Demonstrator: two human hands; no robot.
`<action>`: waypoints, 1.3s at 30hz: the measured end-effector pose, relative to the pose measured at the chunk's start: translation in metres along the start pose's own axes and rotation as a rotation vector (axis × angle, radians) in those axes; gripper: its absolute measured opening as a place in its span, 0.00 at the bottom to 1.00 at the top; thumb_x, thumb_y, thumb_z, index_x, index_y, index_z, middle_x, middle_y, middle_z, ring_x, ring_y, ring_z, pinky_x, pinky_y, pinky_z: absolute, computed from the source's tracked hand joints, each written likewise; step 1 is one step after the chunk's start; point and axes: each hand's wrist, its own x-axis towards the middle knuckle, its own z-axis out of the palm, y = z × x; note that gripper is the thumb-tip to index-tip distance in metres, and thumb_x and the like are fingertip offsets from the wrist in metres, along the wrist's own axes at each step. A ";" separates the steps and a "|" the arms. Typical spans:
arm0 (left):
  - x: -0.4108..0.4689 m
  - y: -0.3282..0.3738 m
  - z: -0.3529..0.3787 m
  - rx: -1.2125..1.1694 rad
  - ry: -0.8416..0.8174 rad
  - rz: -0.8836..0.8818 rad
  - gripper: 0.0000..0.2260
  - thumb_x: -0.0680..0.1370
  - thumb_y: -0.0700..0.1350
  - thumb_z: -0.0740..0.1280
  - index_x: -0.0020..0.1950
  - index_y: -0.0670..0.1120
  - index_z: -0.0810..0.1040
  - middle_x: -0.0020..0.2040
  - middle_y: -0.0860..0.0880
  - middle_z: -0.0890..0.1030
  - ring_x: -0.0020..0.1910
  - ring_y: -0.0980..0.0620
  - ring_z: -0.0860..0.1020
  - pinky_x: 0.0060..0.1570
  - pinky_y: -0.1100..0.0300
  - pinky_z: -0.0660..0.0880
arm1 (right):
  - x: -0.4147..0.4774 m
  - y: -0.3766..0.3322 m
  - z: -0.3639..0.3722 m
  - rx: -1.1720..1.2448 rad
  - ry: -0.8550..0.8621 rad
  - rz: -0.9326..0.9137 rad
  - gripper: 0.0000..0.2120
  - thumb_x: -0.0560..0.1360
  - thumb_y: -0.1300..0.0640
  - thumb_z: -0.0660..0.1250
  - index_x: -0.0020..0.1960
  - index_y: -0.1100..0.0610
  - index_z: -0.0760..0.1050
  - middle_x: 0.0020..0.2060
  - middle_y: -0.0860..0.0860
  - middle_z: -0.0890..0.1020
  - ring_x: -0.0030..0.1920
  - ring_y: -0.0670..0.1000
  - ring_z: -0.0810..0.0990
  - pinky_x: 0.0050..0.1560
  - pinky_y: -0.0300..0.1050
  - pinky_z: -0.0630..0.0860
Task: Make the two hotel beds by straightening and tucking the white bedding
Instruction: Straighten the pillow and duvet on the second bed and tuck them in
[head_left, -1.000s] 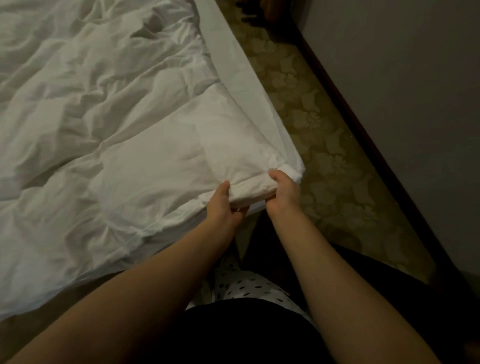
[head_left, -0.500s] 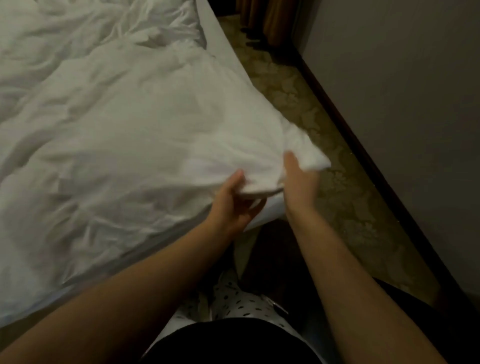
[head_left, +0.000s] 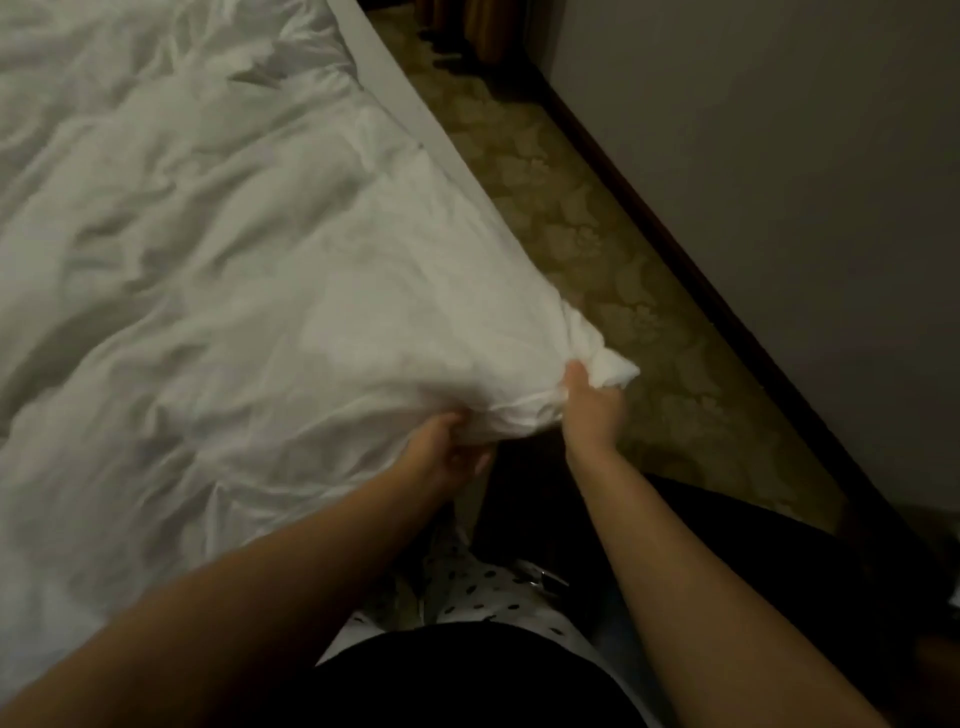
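Observation:
A rumpled white duvet (head_left: 218, 291) covers the bed and fills the left and middle of the head view. Its near right corner is lifted and bunched, hanging past the corner of the bed over the carpet. My left hand (head_left: 447, 452) grips the duvet's near edge from below. My right hand (head_left: 589, 400) grips the bunched corner, with a tuft of cloth sticking out to its right. A strip of the white mattress edge (head_left: 384, 88) shows along the bed's right side, farther back.
Patterned green-brown carpet (head_left: 597, 244) runs in a narrow aisle between the bed and a grey wall (head_left: 779, 182) with a dark skirting board (head_left: 675, 260). Brown curtains (head_left: 483, 26) hang at the far end. My dark and dotted clothing fills the bottom middle.
Both hands have lifted the duvet corner off the bed and pulled it to the right, past the bed's corner. The cloth there has gone from folded flat to bunched and stretched.

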 end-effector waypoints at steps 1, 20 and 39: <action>0.003 -0.015 -0.009 0.105 0.005 -0.043 0.10 0.80 0.44 0.58 0.40 0.46 0.73 0.37 0.47 0.72 0.34 0.51 0.70 0.34 0.59 0.70 | 0.004 0.017 -0.002 -0.039 0.019 0.036 0.20 0.78 0.53 0.65 0.66 0.63 0.72 0.58 0.56 0.78 0.59 0.53 0.76 0.54 0.37 0.69; -0.134 0.012 -0.181 1.666 0.473 0.744 0.28 0.79 0.49 0.59 0.77 0.51 0.54 0.77 0.49 0.56 0.76 0.48 0.55 0.72 0.47 0.55 | -0.148 0.003 0.094 -1.166 -0.354 -0.823 0.30 0.81 0.52 0.55 0.78 0.48 0.43 0.78 0.47 0.44 0.77 0.53 0.43 0.74 0.56 0.43; -0.422 0.108 -0.519 1.432 1.291 0.876 0.26 0.81 0.56 0.53 0.77 0.59 0.46 0.79 0.51 0.48 0.77 0.49 0.44 0.72 0.39 0.44 | -0.582 -0.080 0.272 -0.822 -0.647 -1.624 0.24 0.80 0.54 0.57 0.75 0.45 0.59 0.76 0.47 0.57 0.77 0.53 0.43 0.72 0.61 0.40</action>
